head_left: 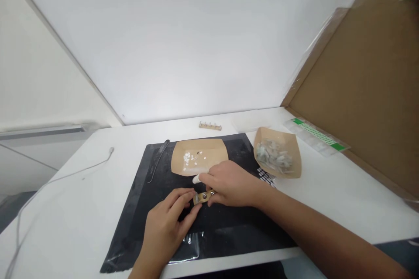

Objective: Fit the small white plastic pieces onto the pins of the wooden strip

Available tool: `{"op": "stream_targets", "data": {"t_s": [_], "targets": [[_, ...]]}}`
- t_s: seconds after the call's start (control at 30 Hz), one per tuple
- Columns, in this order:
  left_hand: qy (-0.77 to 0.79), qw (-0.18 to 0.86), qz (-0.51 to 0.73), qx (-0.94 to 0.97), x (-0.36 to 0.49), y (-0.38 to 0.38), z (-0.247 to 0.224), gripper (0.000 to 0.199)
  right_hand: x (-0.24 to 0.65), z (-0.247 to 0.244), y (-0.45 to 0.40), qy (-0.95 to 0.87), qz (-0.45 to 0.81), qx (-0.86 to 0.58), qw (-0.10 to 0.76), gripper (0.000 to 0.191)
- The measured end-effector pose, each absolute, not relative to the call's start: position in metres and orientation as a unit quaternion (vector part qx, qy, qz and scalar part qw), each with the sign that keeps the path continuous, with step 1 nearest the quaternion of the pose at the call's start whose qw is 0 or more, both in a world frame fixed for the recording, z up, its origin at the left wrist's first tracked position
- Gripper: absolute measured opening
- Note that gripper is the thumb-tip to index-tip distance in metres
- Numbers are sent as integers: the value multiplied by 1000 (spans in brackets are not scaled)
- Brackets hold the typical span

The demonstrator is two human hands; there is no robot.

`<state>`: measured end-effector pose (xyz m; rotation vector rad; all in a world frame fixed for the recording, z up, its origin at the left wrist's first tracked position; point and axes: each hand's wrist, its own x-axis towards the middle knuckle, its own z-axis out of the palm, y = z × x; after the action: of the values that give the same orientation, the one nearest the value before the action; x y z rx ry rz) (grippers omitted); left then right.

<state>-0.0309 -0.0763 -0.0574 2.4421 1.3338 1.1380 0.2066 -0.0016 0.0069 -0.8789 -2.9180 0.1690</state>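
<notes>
A small wooden strip (200, 197) with metal pegs standing along it lies over the black mat (225, 233). My left hand (166, 220) pinches its left end between thumb and fingers, beside a greyish piece on the first peg. My right hand (229, 183) is closed around the strip's right end and covers part of it. A white cover (196, 179) sits on one fingertip of that hand. Just beyond the hands, a brown paper tray (178, 168) holds small white flakes and a tiny dark bit.
Tweezers (159, 160) lie on the mat's left side. Rows of small white pieces (266, 177) lie near a second paper tray (297, 161) of pale greenish pieces. Behind are another pegged strip (210, 126) and a transparent case with a green-edged label (317, 134). A cable (81, 169) runs along the left.
</notes>
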Motion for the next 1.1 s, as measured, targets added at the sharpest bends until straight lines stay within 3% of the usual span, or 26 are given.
{"op": "stream_targets", "data": {"t_s": [0.37, 0.5, 0.8, 1.1], "targets": [[479, 73, 383, 787, -30, -76, -67, 24, 202, 5, 5, -955, 76, -285, 34, 42], [471, 89, 382, 790, -28, -75, -65, 13, 202, 8, 2, -961, 60, -268, 18, 39], [439, 48, 387, 809, -25, -73, -64, 13, 208, 1, -5, -948, 80, -307, 40, 39], [441, -2, 394, 807, -20, -77, -58, 12, 209, -2, -13, -948, 72, -307, 51, 27]]}}
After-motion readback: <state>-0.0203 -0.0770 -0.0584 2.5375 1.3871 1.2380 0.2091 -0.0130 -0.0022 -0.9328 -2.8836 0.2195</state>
